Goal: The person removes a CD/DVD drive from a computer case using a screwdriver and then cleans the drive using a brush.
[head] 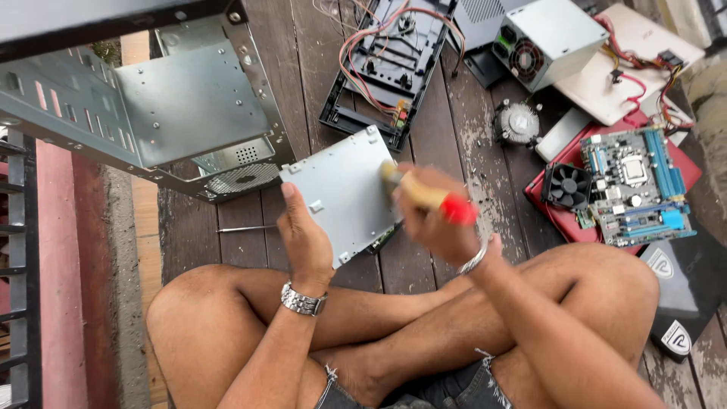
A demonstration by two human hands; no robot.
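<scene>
My left hand (304, 231) grips the lower left edge of a flat grey metal drive unit (344, 189), holding it tilted above the wooden floor. My right hand (439, 220) is closed around a paintbrush with a pale wooden handle and a red end (432, 198). The brush head rests against the right side of the metal unit and is blurred by motion. I sit cross-legged, with a metal watch on my left wrist and a bracelet on my right wrist.
An empty grey computer case (174, 98) lies at the upper left. A black front panel with wires (386, 64), a power supply (545, 38), a round heatsink (519, 121), a motherboard with a fan (628, 182) on a red board, and a thin screwdriver (246, 228) lie around.
</scene>
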